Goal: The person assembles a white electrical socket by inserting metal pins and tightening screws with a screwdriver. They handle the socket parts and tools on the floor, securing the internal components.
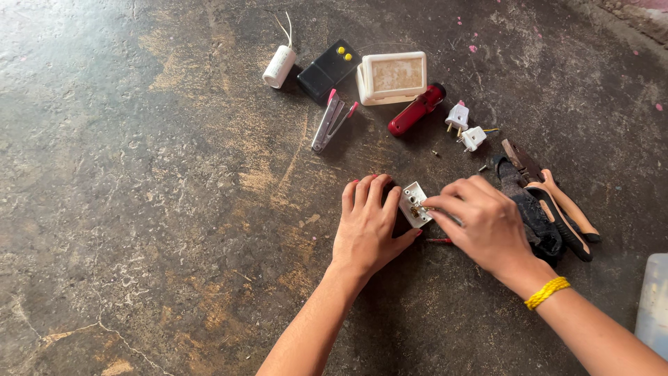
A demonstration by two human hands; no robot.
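Note:
A small white square electrical socket piece (415, 203) lies on the dark concrete floor (160, 209), its back with metal contacts facing up. My left hand (367, 226) lies on the floor with its fingertips against the piece's left side. My right hand (480, 223) pinches at the metal contacts with thumb and forefinger; what it holds there is too small to tell. A yellow band circles my right wrist. A thin red wire end (438, 240) shows between my hands.
Pliers with orange and black handles (557, 209) lie right of my right hand. Farther off lie two white plugs (465, 127), a red torch (416, 110), a cream box (392, 76), a black switch box (328, 69), a white capacitor (279, 66) and a metal stripper tool (329, 120). A translucent container (654, 303) stands at the right edge.

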